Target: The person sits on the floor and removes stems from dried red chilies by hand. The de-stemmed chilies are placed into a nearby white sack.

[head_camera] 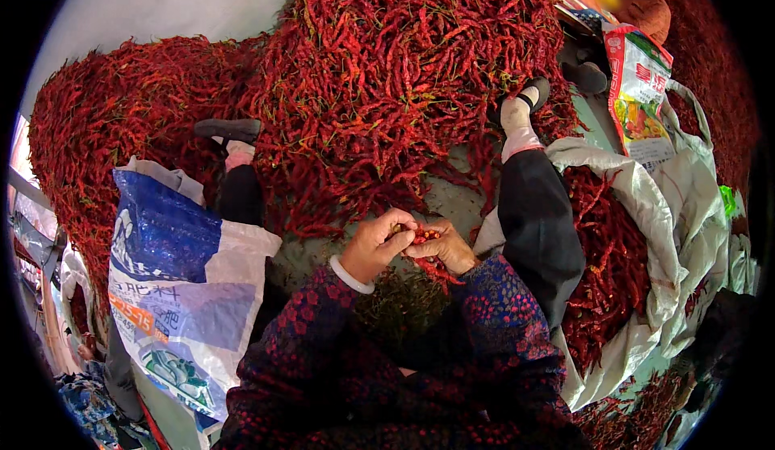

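Note:
A bunch of red chili peppers (437, 267) is gripped in my right hand (449, 248), their cut-looking or broken ends facing my left hand. My left hand (376, 245), with a white bangle at its wrist, meets it with thumb and fingers pinched together. Small greenish-brown bits, seemingly pepper stems (397, 228), show between those fingers. Both hands are held over the floor between my legs, just short of a large pile of red chili peppers (399, 87). Below them, partly hidden by my sleeves, lies a heap of greenish stems (396, 308).
An open white woven sack (660, 256) holding red chili peppers stands right of my leg. A blue and white printed fertilizer sack (181, 280) covers my left thigh. Another person (651, 14) sits at the upper right beside a printed bag (639, 93). More peppers (145, 99) spread left.

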A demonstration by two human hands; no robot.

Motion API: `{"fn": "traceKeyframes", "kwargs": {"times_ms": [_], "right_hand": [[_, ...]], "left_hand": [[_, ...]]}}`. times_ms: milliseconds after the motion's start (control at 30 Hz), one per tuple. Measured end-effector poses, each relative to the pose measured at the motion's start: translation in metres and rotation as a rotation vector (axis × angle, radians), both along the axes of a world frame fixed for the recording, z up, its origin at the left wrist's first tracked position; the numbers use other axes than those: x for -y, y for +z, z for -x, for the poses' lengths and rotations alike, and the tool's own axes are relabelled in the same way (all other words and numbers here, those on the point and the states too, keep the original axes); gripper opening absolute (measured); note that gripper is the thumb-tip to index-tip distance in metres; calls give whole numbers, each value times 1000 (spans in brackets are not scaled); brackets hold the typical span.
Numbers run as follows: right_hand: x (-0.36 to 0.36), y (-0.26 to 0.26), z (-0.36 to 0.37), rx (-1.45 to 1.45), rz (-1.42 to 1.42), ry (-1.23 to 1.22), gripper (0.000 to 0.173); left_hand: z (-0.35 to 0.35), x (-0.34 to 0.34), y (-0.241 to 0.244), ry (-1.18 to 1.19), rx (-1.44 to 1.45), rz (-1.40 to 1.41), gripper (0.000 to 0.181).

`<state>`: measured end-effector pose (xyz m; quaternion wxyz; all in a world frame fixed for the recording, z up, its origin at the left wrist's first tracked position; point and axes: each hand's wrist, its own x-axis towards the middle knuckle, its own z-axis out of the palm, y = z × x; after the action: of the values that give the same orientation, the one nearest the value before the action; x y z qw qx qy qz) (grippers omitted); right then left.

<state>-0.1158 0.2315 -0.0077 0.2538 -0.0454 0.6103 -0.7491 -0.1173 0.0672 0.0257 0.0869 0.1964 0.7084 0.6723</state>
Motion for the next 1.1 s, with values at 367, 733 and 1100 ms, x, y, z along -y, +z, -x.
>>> {"fn": "traceKeyframes", "kwargs": {"times_ms": [367,733,1100], "right_hand": [[46,-22,-32,-321,-328,-460,20],[42,-14,-23,-249,-124,-129,19],[-7,49,-27,9,567,-393,13]], "left_hand": [[-9,-1,-29,392,-803,606,32],[-10,5,-56,598,191,-173,14],[-29,53,-48,71,-76,467,11]]}}
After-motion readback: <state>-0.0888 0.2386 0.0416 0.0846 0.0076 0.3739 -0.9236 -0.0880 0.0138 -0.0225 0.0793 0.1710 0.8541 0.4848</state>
